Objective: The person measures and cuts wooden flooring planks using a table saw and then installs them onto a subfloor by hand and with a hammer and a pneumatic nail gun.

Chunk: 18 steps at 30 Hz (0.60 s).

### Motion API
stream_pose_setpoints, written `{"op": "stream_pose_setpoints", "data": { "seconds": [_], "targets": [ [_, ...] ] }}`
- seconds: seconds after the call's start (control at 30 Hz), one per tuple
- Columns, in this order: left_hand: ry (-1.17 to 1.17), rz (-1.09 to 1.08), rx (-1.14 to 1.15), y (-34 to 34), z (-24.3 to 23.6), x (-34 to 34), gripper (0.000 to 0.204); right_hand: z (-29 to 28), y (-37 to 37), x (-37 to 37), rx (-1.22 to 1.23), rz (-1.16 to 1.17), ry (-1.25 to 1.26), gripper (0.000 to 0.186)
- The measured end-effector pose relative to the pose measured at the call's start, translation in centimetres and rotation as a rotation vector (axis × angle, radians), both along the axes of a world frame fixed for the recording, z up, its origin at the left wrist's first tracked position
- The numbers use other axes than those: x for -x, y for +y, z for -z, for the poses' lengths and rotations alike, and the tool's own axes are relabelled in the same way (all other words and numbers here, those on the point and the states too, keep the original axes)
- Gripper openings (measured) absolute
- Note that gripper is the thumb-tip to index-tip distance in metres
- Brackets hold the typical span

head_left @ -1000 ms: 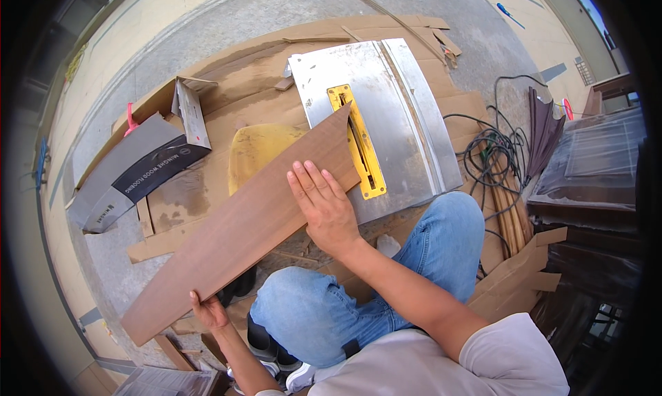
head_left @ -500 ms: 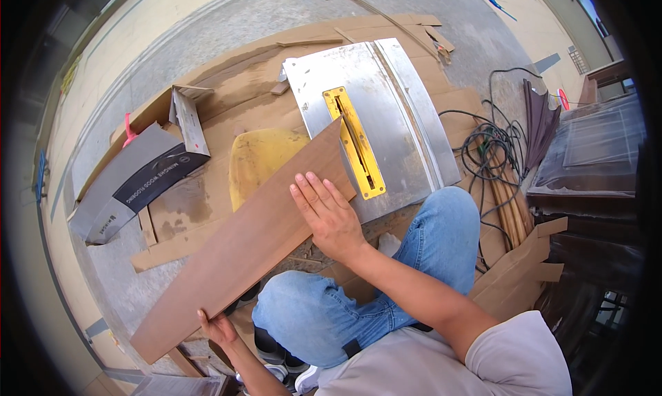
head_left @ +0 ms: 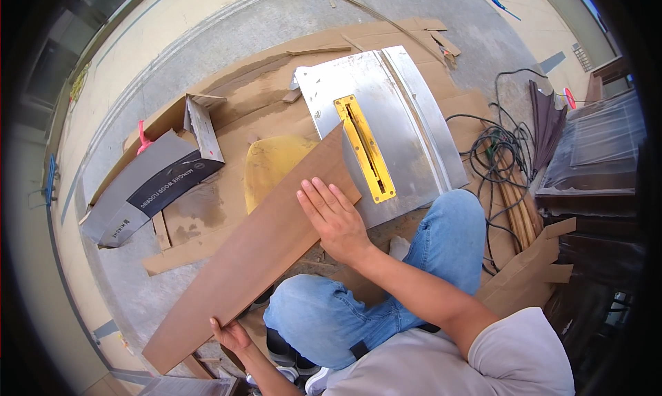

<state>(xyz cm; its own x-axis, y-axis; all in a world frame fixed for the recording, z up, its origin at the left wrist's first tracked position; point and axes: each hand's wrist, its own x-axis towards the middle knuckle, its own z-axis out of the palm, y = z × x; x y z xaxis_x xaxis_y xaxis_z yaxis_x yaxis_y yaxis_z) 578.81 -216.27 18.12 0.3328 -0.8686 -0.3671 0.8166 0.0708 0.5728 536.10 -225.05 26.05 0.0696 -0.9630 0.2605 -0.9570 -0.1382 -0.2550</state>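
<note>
A long brown wooden flooring plank [head_left: 241,244] lies slantwise, its far end resting on a silver metal saw table [head_left: 420,127]. That end sits close to the left side of the yellow slotted insert [head_left: 367,151]. My right hand [head_left: 336,220] lies on top of the plank near the saw table, fingers stretched out flat; its thumb is hidden. Down at the near end, my left hand [head_left: 232,335] grips the plank's edge, thumb on top and the other fingers partly hidden underneath. Whether a blade stands in the slot, I cannot make out.
A yellow rounded part [head_left: 269,165] sits left of the saw table. An open flooring carton [head_left: 165,182] stands on flattened cardboard [head_left: 241,96]. Tangled dark cables [head_left: 500,148], a folded umbrella [head_left: 545,130] and plastic-wrapped stacks [head_left: 593,148] are at the right. My bent knees [head_left: 448,230] are close to the table.
The whole view has shifted slightly. Against the yellow insert, the plank's far end has drawn back a little to the left. Both hands keep their places on the plank.
</note>
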Motion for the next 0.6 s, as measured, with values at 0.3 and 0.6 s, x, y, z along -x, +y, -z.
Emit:
{"op": "stream_pose_setpoints", "data": {
  "seconds": [0.3, 0.6],
  "targets": [
    [-0.217, 0.011, 0.223, -3.0, -7.6, -3.6, 0.050, -9.4, -1.0, 0.1, 0.017, -0.214, -0.042, 0.068],
    [-0.485, 0.214, 0.428, -13.0, -24.8, -3.3, 0.048, -25.8, -10.9, 5.1, -0.661, -0.587, -0.328, 0.072]
  ]
}}
